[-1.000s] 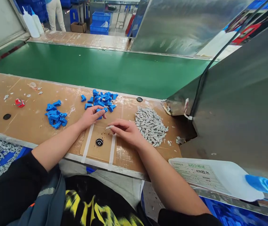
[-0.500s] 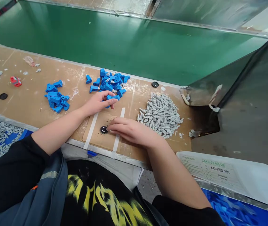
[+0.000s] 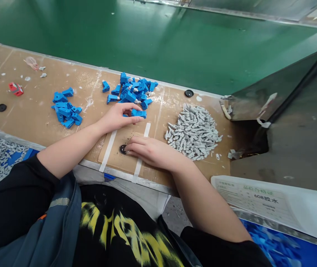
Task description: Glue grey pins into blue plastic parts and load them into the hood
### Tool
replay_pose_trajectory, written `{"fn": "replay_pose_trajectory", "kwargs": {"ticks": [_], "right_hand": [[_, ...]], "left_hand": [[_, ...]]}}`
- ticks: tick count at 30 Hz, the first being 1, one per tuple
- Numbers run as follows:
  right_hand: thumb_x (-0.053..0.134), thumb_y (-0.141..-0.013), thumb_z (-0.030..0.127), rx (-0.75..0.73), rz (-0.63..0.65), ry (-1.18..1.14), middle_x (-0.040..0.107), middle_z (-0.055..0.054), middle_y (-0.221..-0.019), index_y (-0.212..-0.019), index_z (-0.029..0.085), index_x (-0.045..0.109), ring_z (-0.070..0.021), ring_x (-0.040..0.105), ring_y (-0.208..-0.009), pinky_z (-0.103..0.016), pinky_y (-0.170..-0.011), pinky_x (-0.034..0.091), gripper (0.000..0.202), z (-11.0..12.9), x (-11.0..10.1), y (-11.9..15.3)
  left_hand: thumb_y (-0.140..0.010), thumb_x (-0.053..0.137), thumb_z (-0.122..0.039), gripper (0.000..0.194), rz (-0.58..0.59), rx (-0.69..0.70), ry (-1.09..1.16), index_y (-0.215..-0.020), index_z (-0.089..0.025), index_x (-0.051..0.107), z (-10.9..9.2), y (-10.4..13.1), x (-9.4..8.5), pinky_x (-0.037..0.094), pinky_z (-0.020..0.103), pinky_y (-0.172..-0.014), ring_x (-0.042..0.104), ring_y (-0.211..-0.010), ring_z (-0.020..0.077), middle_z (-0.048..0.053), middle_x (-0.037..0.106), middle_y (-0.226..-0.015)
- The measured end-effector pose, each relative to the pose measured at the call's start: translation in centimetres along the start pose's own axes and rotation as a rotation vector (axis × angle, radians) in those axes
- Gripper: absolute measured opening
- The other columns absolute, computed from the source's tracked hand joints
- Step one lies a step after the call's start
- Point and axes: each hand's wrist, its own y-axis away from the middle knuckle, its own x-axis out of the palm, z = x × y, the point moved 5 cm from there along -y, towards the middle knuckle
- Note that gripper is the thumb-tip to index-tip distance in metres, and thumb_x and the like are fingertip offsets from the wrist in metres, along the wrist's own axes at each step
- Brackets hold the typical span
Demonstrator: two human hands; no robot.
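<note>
Fairly bright, even light covers the brown cardboard-topped surface (image 3: 83, 81), with small glossy highlights scattered over it. Pale, soft reflections streak the flat green belt (image 3: 147, 48). Shadow gathers beside the bare right hand (image 3: 150, 150) and turns nearly black in the opening beneath the grey sheet-metal panel (image 3: 297, 159). The heap of small light-grey plastic pieces (image 3: 193, 131) looks reasonably crisp, whereas the blue plastic parts (image 3: 275, 244) at lower right smear. Wide-angle distortion stretches the white plastic bottle (image 3: 314, 211) near the edge.
</note>
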Motion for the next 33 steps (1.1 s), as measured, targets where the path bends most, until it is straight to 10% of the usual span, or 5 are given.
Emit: {"fn": "replay_pose_trajectory", "kwargs": {"ticks": [7, 10, 25, 33], "right_hand": [[0.068, -0.100, 0.044, 0.352, -0.900, -0.381, 0.071, -0.002, -0.083, -0.097, 0.023, 0.075, -0.0146, 0.063, -0.069, -0.030, -0.066, 0.052, 0.023, -4.0, -3.8, 2.2], [0.074, -0.094, 0.054, 0.510, -1.041, -0.468, 0.066, 0.001, -0.072, -0.095, 0.021, 0.076, -0.0122, 0.055, -0.059, -0.028, -0.059, 0.047, 0.033, -5.7, -3.7, 2.8], [0.051, -0.109, 0.037, 0.432, -0.626, 0.083, 0.077, -0.011, -0.108, -0.116, 0.020, 0.077, -0.0229, 0.072, -0.100, -0.035, -0.090, 0.056, 0.032, -5.7, -3.7, 1.7], [0.046, -0.111, 0.030, 0.492, -0.325, 0.400, 0.071, -0.010, -0.091, -0.107, 0.014, 0.075, -0.0204, 0.063, -0.080, -0.031, -0.071, 0.039, 0.033, -6.5, -2.8, 1.1]], "left_hand": [[-0.080, 0.087, -0.053, 0.046, 0.029, -0.029, -0.060, -0.104, -0.015, 0.078, -0.6, 0.3, 0.1, 0.050, 0.029, -0.074, 0.066, -0.077, 0.0170, 0.005, 0.075, -0.086], [-0.080, 0.087, -0.050, 0.042, 0.028, -0.040, -0.092, -0.104, -0.017, 0.079, -0.7, 0.4, 0.0, 0.051, 0.030, -0.076, 0.066, -0.078, 0.0171, 0.004, 0.076, -0.090], [-0.083, 0.082, -0.055, 0.045, -0.020, -0.063, -0.122, -0.108, -0.018, 0.077, -0.6, 0.8, -0.2, 0.056, 0.033, -0.080, 0.071, -0.085, 0.0206, 0.006, 0.077, -0.094], [-0.088, 0.080, -0.051, 0.036, 0.051, -0.100, -0.255, -0.108, -0.021, 0.076, -1.1, 1.2, -0.1, 0.058, 0.032, -0.078, 0.074, -0.075, 0.0186, 0.003, 0.077, -0.097]]}}
